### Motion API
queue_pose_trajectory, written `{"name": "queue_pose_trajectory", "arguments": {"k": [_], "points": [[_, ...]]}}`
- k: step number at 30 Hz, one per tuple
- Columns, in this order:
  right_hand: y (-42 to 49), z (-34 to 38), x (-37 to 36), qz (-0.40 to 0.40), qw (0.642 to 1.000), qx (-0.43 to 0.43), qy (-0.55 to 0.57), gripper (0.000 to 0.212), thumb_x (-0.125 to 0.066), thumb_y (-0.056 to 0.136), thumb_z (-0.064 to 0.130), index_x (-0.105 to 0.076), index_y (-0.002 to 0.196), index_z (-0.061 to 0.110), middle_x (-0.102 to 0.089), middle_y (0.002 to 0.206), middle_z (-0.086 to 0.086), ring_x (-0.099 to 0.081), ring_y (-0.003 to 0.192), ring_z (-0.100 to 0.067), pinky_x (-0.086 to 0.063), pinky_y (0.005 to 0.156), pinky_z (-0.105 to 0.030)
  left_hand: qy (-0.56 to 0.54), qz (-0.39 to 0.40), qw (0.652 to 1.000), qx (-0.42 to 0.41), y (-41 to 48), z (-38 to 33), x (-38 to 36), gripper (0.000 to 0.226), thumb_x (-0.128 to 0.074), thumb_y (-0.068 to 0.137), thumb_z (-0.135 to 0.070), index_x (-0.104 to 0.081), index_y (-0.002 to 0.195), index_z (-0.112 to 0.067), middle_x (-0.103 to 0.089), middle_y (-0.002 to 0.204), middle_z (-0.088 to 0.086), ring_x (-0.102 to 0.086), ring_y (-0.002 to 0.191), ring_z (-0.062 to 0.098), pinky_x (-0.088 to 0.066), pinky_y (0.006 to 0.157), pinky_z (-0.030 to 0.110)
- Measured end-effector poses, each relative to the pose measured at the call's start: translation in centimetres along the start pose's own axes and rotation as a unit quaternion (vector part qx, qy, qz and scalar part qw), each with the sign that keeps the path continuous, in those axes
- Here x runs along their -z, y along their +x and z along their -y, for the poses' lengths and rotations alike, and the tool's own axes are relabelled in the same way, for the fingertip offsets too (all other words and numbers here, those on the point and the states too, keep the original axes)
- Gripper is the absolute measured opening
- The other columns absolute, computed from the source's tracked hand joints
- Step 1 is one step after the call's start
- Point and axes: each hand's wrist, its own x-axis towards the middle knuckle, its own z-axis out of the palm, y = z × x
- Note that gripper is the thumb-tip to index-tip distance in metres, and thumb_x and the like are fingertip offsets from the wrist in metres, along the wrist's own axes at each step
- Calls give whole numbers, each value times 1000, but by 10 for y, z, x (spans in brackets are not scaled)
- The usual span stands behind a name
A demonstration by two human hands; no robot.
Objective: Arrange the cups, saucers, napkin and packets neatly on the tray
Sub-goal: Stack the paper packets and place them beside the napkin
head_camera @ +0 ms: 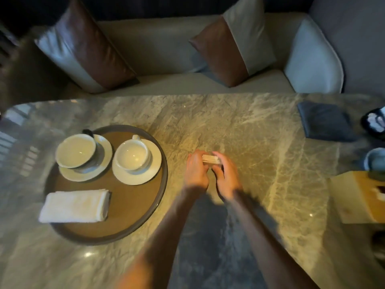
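I see my left hand (195,167) and right hand (226,174) stretched side by side over the worktop (260,142), their grip pinching a small pale stack of packets (211,159) between them, right of the tray (133,207).

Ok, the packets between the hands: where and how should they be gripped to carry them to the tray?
Pinch the packets as one stack across their short ends, left hand and right hand closing from opposite sides. They look thin and loose, so squeezing the ends probably keeps them squared.
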Motion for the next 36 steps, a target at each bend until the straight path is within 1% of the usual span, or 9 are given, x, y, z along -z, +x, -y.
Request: {"name": "queue_pose_trajectory", "arguments": {"k": [2,4,7,11,14,18,22,29,36], "points": [[-14,22,19,58,996,-51,46,37,-56,94,2,-60,129,13,-62,130,-12,-59,118,-30,-44,104,-47,-73,53,996,17,-22,-23,27,19,-44,93,4,-47,112,6,-56,103,24,-60,99,29,-47,87,48],[-36,49,42,116,985,-91,91,35,-56,95,2,-61,127,13,-67,118,-14,-67,98,-25,-53,86,-47,-156,105,980,62,-55,-48,58,22,-36,97,12,-41,102,-8,-52,87,11,-64,70,-1,-55,66,23],[-77,106,76,204,963,-116,132,30,-57,95,-1,-60,124,7,-66,92,-3,-66,64,-1,-55,54,-26,-197,140,964,110,-112,-82,104,22,-36,97,11,-38,106,-9,-48,73,7,-51,40,1,-43,42,19],[-132,192,100,269,945,-77,171,33,-53,96,-4,-55,128,3,-66,94,-1,-67,70,6,-55,58,-13,-220,77,969,77,-193,-112,168,17,-36,105,-11,-36,122,-8,-49,77,2,-48,47,0,-39,44,18],[-174,245,101,301,933,-33,194,43,-54,98,3,-54,134,25,-70,103,4,-68,82,4,-54,68,-14,-179,-33,982,58,-241,-120,202,35,-27,103,-42,-44,115,-14,-55,84,-4,-52,61,0,-43,54,18],[-211,304,80,303,925,26,229,60,-51,100,8,-39,145,46,-58,135,16,-62,113,-1,-57,87,-24,-152,-174,971,57,-275,-123,241,25,-26,104,-41,-46,106,-26,-65,94,2,-69,78,15,-61,68,41],[-225,339,62,283,926,74,238,36,-52,100,12,-59,126,36,-66,122,10,-65,106,-4,-56,72,-18,-159,-236,958,39,-288,-118,276,16,-30,103,-42,-45,98,-40,-64,87,-6,-68,78,0,-55,59,14],[-224,379,38,220,943,68,241,20,-49,102,25,-65,115,24,-70,100,3,-69,88,-11,-54,60,-22,-176,-215,961,-1,-280,-103,317,27,-28,102,-45,-47,105,-25,-61,85,-10,-62,77,-9,-49,61,7],[-220,393,14,175,951,65,246,22,-50,102,21,-65,117,17,-70,106,-7,-68,89,-13,-52,61,-20,-344,-116,932,-14,-273,-79,349,39,-31,97,-56,-56,101,-26,-73,90,-4,-73,86,18,-59,77,46]]}}
